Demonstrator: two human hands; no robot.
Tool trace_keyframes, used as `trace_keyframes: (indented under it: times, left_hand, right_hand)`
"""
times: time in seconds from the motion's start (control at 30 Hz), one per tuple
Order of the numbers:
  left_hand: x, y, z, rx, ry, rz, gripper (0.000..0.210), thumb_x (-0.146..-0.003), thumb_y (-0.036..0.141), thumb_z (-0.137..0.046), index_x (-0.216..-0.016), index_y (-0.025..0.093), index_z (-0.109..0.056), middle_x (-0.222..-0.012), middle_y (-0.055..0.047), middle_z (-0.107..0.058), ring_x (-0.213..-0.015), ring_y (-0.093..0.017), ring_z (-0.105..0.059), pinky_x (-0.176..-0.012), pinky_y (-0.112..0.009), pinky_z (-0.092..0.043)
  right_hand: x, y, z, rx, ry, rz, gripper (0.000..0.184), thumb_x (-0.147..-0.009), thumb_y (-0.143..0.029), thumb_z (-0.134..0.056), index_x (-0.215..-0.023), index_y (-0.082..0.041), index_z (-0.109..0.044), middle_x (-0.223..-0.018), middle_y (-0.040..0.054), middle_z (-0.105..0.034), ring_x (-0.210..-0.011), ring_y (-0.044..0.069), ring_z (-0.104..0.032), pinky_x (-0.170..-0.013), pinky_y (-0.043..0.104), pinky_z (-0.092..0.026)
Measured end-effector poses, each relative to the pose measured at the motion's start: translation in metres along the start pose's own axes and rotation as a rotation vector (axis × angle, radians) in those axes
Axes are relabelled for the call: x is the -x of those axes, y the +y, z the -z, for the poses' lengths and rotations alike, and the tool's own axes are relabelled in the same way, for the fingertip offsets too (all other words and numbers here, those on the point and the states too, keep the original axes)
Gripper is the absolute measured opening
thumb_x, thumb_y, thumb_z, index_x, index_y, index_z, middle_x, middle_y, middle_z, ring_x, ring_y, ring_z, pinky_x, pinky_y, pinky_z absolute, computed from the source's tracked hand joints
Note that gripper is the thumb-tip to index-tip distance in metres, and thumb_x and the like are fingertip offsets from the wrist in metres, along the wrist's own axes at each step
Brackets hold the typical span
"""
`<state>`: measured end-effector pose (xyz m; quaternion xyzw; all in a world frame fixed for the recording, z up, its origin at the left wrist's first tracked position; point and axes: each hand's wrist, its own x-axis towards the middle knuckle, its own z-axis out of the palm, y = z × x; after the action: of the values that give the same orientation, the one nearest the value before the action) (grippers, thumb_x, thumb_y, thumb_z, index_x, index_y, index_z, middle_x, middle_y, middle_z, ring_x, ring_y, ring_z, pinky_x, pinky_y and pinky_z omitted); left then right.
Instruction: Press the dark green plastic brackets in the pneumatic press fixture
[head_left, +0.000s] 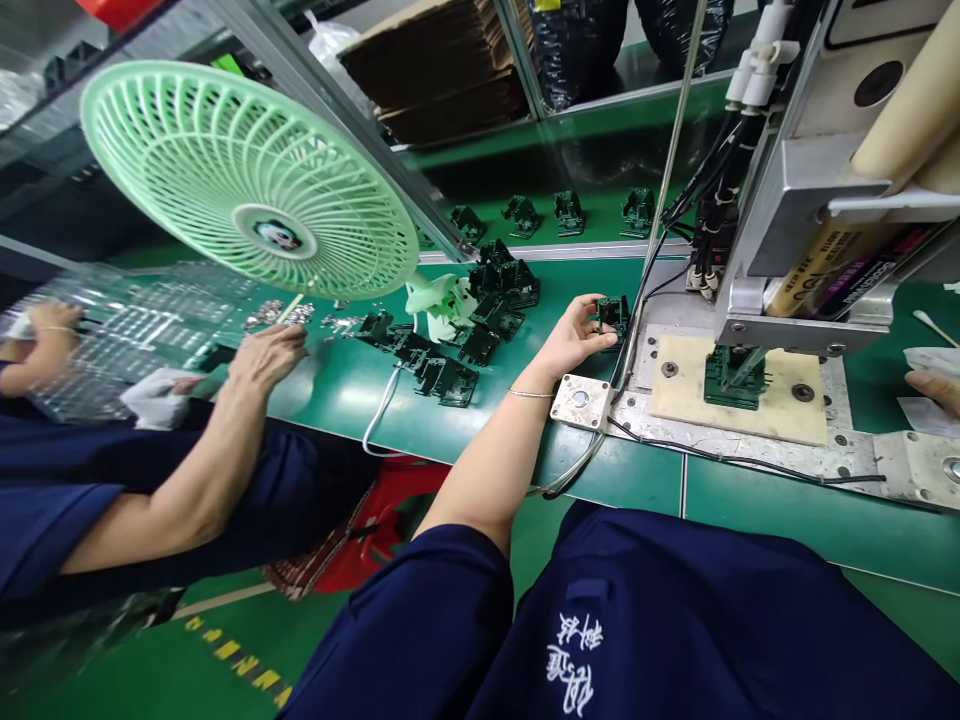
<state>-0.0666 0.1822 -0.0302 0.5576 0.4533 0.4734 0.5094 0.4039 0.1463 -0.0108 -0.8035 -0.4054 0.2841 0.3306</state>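
Left hand [574, 335] is out over the green counter [637, 480], fingers curled & pinching a small dark part [613, 314] w/ thumb underneath. Part sits just left of the machine's metal base plate [750, 440], above a small square button box [581, 402]. Right hand [934, 390] only shows at the right frame edge, resting by some white paper [930, 362]; can't tell if it's spread or closed. On the plate a tan pad [675, 390] carries another dark part [735, 378] seated under the machine head [802, 230]. Black cables [712, 200] run down beside it. Heap of same dark parts [465, 335] lies left of the held one, more in a row [555, 213] further back. Pale green fan [247, 180] stands over the heap. Co-worker's hand [266, 355] & forearm reach onto the counter at left, near a clear tray [142, 320].
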Motion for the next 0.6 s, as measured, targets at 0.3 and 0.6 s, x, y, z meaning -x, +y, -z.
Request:
trace_keyframes:
  times: [0.3, 0.6]
  left_hand:
    - [-0.001, 0.001, 0.000, 0.008, 0.009, 0.016, 0.076, -0.059, 0.039, -0.091, -0.118, 0.025, -0.045, -0.119, -0.006, -0.053, -0.087, -0.011, -0.062, -0.085, -0.031, -0.054]
    - [0.000, 0.002, -0.001, -0.007, 0.003, 0.019, 0.075, -0.061, 0.039, -0.090, -0.119, 0.025, -0.045, -0.120, -0.007, -0.054, -0.088, -0.012, -0.063, -0.086, -0.031, -0.053]
  right_hand:
    - [0.004, -0.013, 0.005, -0.003, -0.059, -0.077, 0.080, -0.031, -0.051, -0.092, -0.103, -0.021, -0.075, -0.090, 0.0097, -0.072, -0.065, 0.023, -0.062, -0.044, 0.031, -0.043]
    - [0.022, -0.033, 0.010, 0.065, -0.092, -0.013, 0.077, -0.039, -0.062, -0.089, -0.099, -0.016, -0.073, -0.082, 0.0074, -0.067, -0.065, 0.017, -0.056, -0.046, 0.027, -0.041]
